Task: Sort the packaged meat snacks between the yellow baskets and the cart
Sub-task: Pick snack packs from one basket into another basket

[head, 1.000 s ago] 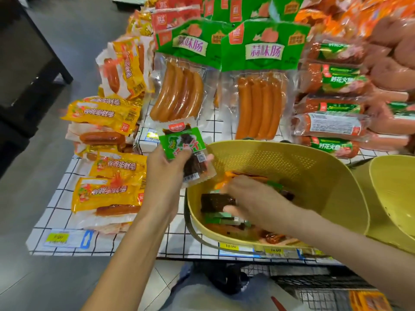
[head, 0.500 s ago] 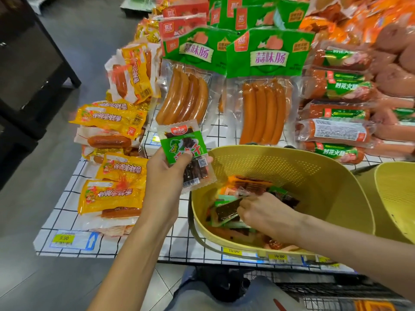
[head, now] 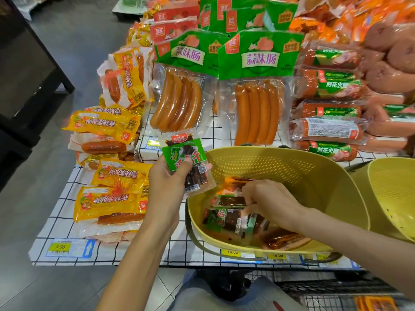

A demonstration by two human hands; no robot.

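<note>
My left hand [head: 167, 184] grips a small green-labelled pack of dark meat strips [head: 187, 159], held upright just left of the near yellow basket [head: 318, 189]. Inside that basket lie several small snack packs [head: 226, 217], green, orange and dark. My right hand [head: 272, 204] reaches down into the basket from the right, its fingertips pinching a small clear-edged pack [head: 247, 208] in the pile. A second yellow basket [head: 395, 198] stands at the right edge. The wire cart [head: 332, 295] shows at the bottom right, below the shelf.
A black-and-white grid cloth [head: 125, 252] covers the shelf. Yellow sausage packs [head: 112, 198] lie stacked to the left. Green-topped packs of long sausages [head: 258, 90] and fat wrapped sausages [head: 330, 129] stand behind the baskets. Price tags [head: 60, 246] line the front edge. Grey floor is on the left.
My right hand shifted right and lifted slightly inside the basket, fingers now pinching among the packs. My left hand kept holding the green pack in the same spot.
</note>
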